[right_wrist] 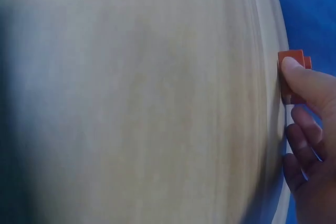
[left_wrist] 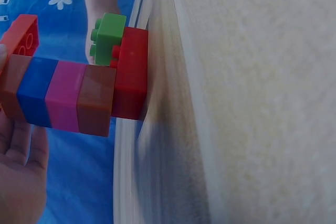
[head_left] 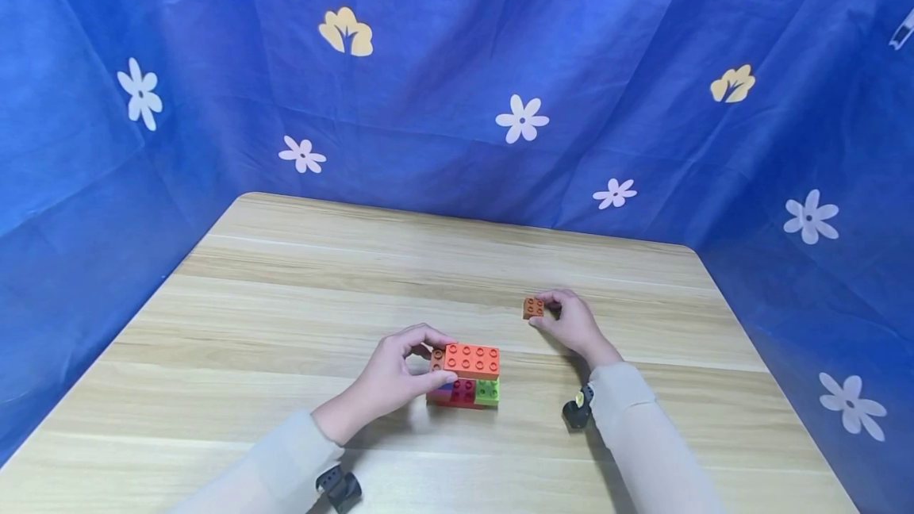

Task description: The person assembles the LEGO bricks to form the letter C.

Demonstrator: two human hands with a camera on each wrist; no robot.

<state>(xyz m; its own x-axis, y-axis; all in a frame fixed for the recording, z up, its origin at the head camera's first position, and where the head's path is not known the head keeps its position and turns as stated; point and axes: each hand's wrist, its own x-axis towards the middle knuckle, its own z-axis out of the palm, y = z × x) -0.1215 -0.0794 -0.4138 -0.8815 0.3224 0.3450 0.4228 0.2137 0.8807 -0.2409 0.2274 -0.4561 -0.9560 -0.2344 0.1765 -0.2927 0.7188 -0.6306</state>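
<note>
Around the upper end of a stack of toy building bricks [left_wrist: 65,95], my left hand [head_left: 389,377] holds on with thumb and fingers. A long red brick [left_wrist: 131,72] forms the stack's base and carries a green brick [left_wrist: 109,38] at one end. Brown, pink and blue bricks form a column at the other end. An orange-red brick [head_left: 473,359] lies across the top, overhanging towards the right. Farther back, my right hand [head_left: 577,329] pinches a small brown brick [head_left: 532,308] between thumb and fingers, at the table surface.
The wooden table [head_left: 321,292] has rounded far corners. A blue curtain [head_left: 443,101] with flowers surrounds its back and sides. Black wrist cameras [head_left: 339,489] sit under both light sleeves.
</note>
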